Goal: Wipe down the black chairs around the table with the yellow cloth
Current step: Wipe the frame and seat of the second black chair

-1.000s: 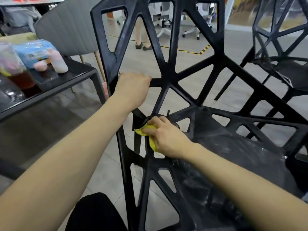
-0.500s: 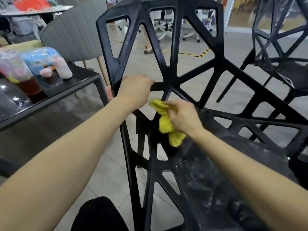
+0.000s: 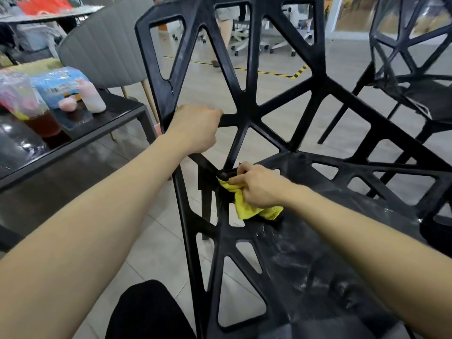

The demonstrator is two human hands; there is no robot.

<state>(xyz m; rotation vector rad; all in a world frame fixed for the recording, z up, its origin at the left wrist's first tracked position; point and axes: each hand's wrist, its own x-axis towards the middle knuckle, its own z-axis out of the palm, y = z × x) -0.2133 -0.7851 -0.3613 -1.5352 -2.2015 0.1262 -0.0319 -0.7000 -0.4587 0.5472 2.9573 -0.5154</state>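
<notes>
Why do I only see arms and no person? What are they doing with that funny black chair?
The camera sits on the person's head and looks down, so you see only their arms. The left hand grips a bar of the black chair to steady it. The right hand holds a yellow cloth and presses it where the chair's back meets the seat, to wipe it. On the left is a dark table with a small white bottle, a blue packet and a plastic bag. Another black chair stands on the right.
</notes>
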